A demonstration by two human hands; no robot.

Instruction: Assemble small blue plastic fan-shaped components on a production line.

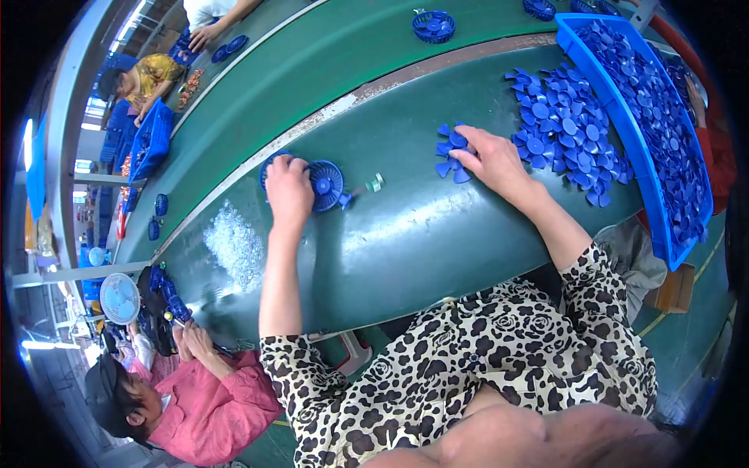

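Observation:
My left hand (289, 191) curls its fingers over a round blue fan guard (268, 166), mostly hidden beneath it. Touching that hand on its right is another slatted blue fan guard (328, 181), which lies on the bench. A small blue part (345, 201) sits at its edge, with a small green-and-clear piece (376, 183) further right. Farther right, my right hand (499, 162) has thumb and fingers round a blue fan blade (459, 140) in a little group of blades. Beside it spreads a large loose heap of the same blades (566, 125).
A long blue crate (655, 117) full of blades stands at the right. Small clear pieces (234, 246) are heaped at the left. Beyond the bench runs a green conveyor belt (312, 93) carrying a blue guard (434, 26). A co-worker in red (211, 413) sits close on my left.

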